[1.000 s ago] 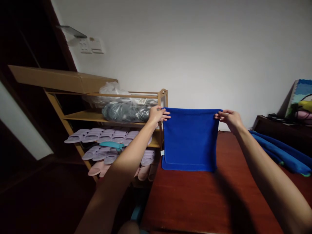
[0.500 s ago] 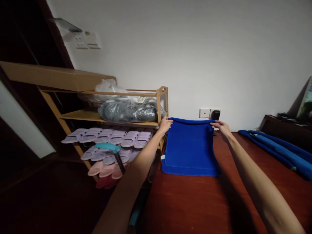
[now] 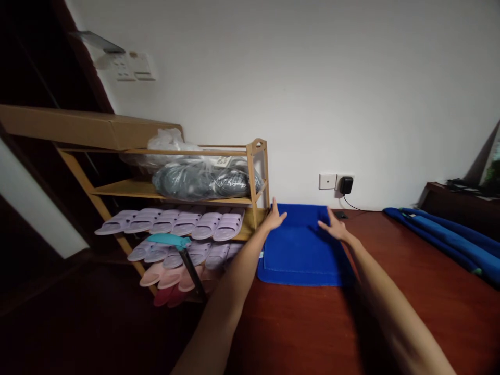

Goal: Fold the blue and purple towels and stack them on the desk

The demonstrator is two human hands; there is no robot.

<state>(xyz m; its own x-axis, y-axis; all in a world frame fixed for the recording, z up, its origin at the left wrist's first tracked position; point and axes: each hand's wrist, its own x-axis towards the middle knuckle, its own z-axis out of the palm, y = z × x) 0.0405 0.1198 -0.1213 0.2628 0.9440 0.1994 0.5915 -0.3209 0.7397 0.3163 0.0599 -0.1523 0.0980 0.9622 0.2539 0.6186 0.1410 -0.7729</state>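
Note:
A folded blue cloth (image 3: 300,252) lies on the reddish-brown table top (image 3: 297,323), its front edge doubled in layers and a small white tag at its left side. My left hand (image 3: 275,216) is at the cloth's far left corner, thumb and fingers spread apart. At the far right corner is my right hand (image 3: 334,226), also with thumb and fingers apart. Both hands are at or just above the cloth; whether they press on it cannot be made out. Neither holds anything.
Left of the table stands a wooden rack (image 3: 252,172) with bagged items and rows of slippers (image 3: 207,224). A teal-topped handle (image 3: 170,239) rises before it. A black plug (image 3: 346,185) sits in the wall socket. Rolled blue fabric (image 3: 449,239) lies at the right.
The far edge of the blue cloth, held up before, now lies down on the table. Both hands have let go of it, lowered and moved slightly closer together.

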